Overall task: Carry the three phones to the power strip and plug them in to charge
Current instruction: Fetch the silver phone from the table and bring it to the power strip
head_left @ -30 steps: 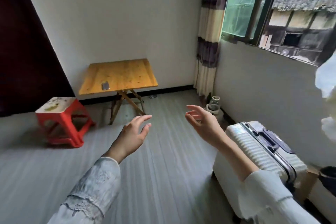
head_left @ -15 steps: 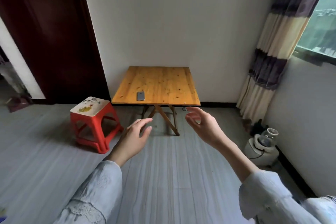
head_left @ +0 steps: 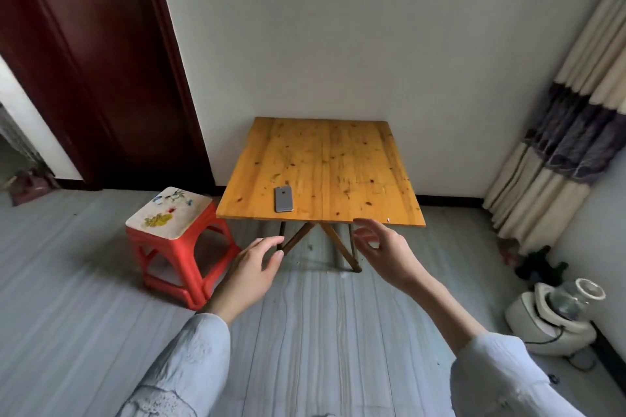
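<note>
We note two bare hands, left hand (head_left: 249, 269) and right hand (head_left: 389, 254), no rings or watch visible, pale blue-white long sleeves (head_left: 189, 366), left cuff with lace-like embroidered trim, right cuff loose and flared, forearm exposed.

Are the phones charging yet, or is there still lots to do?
Nothing looks done yet. One phone lies on the wooden table, not plugged in. The left hand and right hand are both empty, held out short of the table. No other phones or power strip are in view, so carrying and plugging in remain.
</note>
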